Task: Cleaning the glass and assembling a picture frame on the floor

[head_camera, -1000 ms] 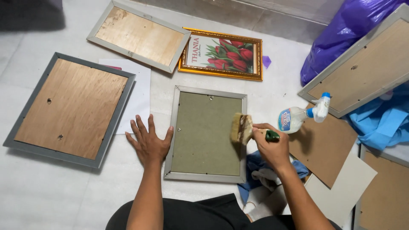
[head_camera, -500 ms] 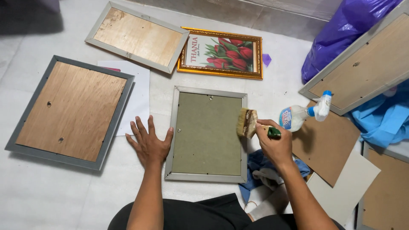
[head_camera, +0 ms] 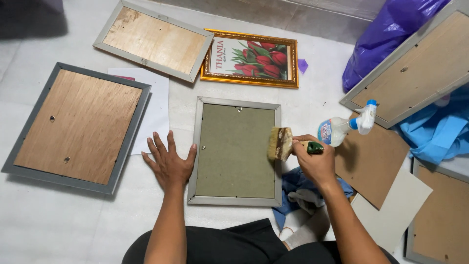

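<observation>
Brush (head_camera: 280,143) now sits on the right rail of the grey frame (head_camera: 236,152), having slid off the green backing a moment ago — edge work, I'd say; right hand (head_camera: 316,162) clenched round its handle, left hand (head_camera: 169,163) spread flat, steadying the frame on the floor

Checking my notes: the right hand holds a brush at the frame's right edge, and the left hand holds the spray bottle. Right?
Not quite. In the head view the left hand lies flat on the floor beside the frame; the spray bottle lies unheld. The right hand does hold the brush.
</observation>
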